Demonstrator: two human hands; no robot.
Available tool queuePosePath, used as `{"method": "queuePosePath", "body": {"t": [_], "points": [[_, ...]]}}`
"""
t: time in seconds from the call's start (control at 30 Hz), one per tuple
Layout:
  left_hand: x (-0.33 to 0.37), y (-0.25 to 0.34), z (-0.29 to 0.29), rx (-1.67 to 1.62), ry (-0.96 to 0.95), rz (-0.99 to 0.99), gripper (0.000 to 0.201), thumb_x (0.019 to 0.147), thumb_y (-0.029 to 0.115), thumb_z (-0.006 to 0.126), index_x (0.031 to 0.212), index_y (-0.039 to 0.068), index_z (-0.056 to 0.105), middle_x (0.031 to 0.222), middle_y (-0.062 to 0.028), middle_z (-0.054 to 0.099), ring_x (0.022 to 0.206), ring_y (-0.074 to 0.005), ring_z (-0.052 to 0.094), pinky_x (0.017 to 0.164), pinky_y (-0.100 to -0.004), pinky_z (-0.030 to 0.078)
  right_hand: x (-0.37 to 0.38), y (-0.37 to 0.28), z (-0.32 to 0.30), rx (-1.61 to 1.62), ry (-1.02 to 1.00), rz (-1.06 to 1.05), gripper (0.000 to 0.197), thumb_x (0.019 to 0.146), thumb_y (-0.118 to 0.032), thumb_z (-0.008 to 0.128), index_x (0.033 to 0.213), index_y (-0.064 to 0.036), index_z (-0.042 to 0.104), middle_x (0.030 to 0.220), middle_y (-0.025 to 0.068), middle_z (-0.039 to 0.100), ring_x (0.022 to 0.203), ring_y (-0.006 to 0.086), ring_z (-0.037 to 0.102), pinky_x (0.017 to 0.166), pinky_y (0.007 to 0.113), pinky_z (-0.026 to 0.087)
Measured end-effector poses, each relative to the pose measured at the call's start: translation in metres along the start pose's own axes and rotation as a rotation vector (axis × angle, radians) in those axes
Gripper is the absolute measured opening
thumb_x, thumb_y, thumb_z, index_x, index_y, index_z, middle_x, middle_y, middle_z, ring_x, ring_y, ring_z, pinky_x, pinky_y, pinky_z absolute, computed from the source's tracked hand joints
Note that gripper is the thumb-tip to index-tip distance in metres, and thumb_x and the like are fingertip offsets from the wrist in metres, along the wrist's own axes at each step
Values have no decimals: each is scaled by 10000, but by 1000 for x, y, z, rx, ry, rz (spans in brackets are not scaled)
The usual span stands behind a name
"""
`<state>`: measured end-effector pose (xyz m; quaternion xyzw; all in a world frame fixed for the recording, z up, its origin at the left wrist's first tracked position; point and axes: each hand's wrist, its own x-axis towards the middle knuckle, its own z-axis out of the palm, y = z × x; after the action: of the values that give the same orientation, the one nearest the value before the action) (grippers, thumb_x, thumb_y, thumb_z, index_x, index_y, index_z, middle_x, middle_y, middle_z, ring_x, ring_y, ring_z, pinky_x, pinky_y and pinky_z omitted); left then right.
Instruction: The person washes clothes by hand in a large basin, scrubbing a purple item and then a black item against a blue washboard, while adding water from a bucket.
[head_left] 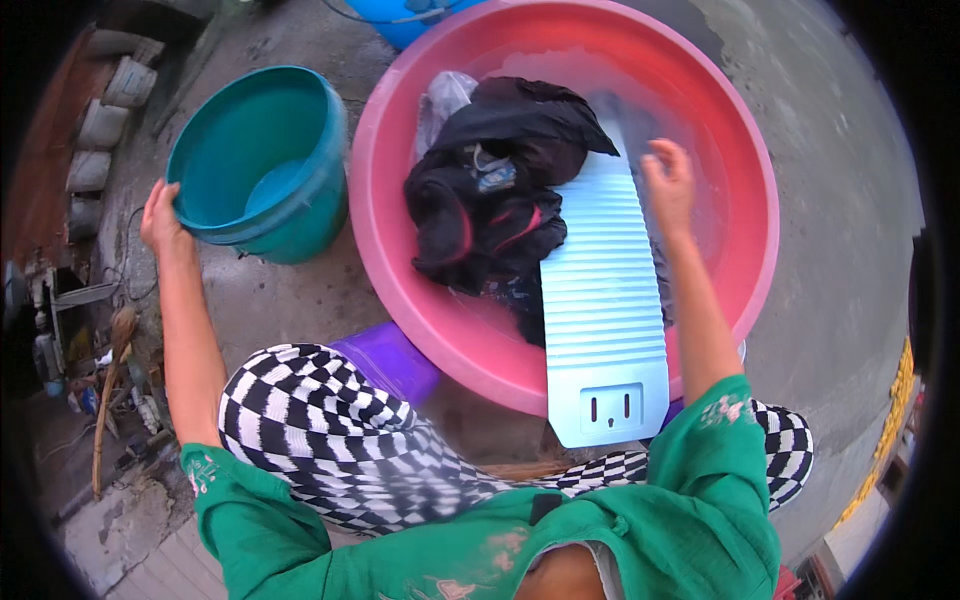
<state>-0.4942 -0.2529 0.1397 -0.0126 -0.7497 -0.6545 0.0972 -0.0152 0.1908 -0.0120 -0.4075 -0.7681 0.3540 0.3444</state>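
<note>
Green plastic forms the bucket [325, 190], just left of the pink washtub [745, 210]; it should be light if empty, fairly stiff, slippery when wet, and best held by its rim. The left hand [165, 218] touches that rim; whether its fingers clasp it, I cannot tell. The right hand [668, 185], blurred, has loosely bent, unclosed fingers beside the light-blue washboard [605, 300]. Whether the bucket's bluish bottom holds water is unclear.
</note>
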Motion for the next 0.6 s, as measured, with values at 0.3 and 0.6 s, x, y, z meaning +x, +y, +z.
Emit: {"method": "queuePosePath", "body": {"t": [0.3, 0.6], "points": [[-38, -98, -7, 689, -374, -486, 405, 714, 171, 663, 1088, 53, 561, 927, -129, 607, 807, -252, 607, 733, -410, 523, -69, 31, -44, 200, -544, 609, 651, 811, -427, 644, 1242, 31, 480, 1211, 184, 529, 1131, 259, 498, 951, 334, 383], [-73, 5, 102, 864, -585, 588, 572, 775, 276, 663, 1278, 69, 486, 1326, -214, 417, 1206, -364, 432, 990, -412, 375, -68, 50, -87, 314, -435, 782, 534, 741, -337, 736, 1093, 28, 570, 899, 122, 639, 817, 181, 615, 728, 300, 486]]}}
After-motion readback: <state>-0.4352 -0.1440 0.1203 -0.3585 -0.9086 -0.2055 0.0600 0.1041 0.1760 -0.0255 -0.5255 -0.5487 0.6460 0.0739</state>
